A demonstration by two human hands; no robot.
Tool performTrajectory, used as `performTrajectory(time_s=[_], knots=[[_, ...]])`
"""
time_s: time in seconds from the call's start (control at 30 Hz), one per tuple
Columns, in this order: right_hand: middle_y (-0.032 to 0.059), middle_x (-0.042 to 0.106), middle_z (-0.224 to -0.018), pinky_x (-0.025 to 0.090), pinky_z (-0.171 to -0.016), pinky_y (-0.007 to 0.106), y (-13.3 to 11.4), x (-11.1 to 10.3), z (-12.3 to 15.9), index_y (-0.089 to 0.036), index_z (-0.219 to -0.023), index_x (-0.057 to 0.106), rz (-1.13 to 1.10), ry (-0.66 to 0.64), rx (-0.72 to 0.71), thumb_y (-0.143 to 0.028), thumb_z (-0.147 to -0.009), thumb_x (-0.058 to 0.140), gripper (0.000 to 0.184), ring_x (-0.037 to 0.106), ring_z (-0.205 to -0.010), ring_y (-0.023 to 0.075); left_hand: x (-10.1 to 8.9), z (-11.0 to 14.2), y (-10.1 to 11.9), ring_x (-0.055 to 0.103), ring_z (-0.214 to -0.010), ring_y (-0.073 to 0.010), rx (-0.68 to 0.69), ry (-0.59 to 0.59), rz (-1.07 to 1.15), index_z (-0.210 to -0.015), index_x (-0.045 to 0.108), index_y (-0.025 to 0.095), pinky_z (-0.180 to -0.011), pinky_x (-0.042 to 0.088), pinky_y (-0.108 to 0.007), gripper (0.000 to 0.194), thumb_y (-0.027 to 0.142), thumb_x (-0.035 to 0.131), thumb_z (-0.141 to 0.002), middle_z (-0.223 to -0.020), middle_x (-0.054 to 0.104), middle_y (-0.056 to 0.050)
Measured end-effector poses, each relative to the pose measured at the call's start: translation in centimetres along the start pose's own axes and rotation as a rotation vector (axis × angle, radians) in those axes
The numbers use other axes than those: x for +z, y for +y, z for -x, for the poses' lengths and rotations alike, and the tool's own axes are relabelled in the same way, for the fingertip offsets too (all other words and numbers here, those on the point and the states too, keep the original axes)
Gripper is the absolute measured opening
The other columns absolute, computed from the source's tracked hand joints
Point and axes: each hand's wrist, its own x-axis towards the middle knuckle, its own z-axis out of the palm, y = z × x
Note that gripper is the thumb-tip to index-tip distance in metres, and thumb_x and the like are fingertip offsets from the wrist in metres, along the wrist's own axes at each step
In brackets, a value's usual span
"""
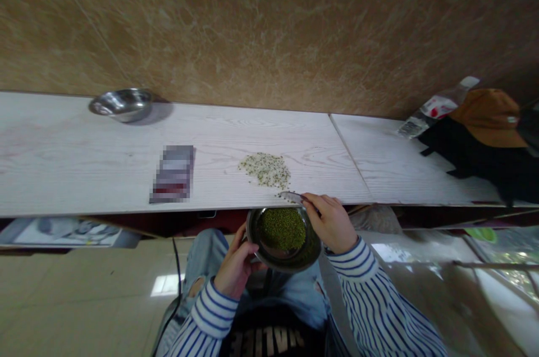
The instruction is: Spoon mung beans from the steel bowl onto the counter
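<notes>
A round metal bowl (283,266) is held over my lap, just under the table's front edge. My left hand (236,263) grips its left rim, thumb on top and fingers beneath. Small green beans (284,229), which look like mung beans, cover the bowl's bottom. In my right hand (332,221) is a small shiny spoon (290,196), its tip low at the table's edge, a few grains beside it. Past the spoon, a thin patch of mixed green beans and white grains (266,169) lies spread on the white table (223,132).
Another metal bowl (122,105) stands at the back left by the marbled wall. A blurred-out flat packet or phone (172,173) lies left of the grains. To the right are a plastic bottle (438,107), a brown cap (490,115) and dark cloth (475,160).
</notes>
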Motion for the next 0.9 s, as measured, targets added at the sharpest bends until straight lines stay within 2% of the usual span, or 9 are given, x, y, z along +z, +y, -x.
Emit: performTrajectory(time_s=[0.33, 0.63, 0.9], knots=[[0.0058, 0.071, -0.094, 0.044, -0.079, 0.033, -0.5, 0.4, -1.5, -0.02, -0.107, 0.063, 0.005, -0.039, -0.011, -0.024, -0.092, 0.046, 0.022, 0.064, -0.086, 0.0192, -0.5, -0.1, 0.1, 0.056, -0.061, -0.0136, 0.017, 0.006, -0.012, -0.129, 0.043, 0.024, -0.05, 0.05, -0.028, 0.066, 0.013, 0.059, -0.065, -0.079, 0.062, 0.002], [0.0055, 0.071, -0.093, 0.044, -0.076, 0.033, -0.7, 0.4, -1.5, -0.02, -0.106, 0.063, -0.036, -0.02, -0.037, -0.024, -0.092, 0.047, 0.022, 0.064, -0.083, 0.0186, -0.7, -0.1, 0.4, 0.056, -0.064, -0.0136, 0.025, 0.007, -0.005, -0.12, 0.047, 0.025, -0.051, 0.05, -0.028, 0.058, 0.013, 0.058, -0.064, -0.085, 0.06, 0.002], [0.0053, 0.071, -0.093, 0.045, -0.077, 0.033, -0.9, 0.7, -1.8, -0.02, -0.106, 0.063, -0.046, -0.035, -0.048, -0.024, -0.092, 0.046, 0.022, 0.063, -0.084, 0.0187, -0.7, -0.1, 0.4, 0.056, -0.062, -0.0135, 0.014, 0.021, -0.004, -0.124, 0.045, 0.024, -0.05, 0.05, -0.027, 0.064, 0.013, 0.059, -0.063, -0.078, 0.061, 0.002]])
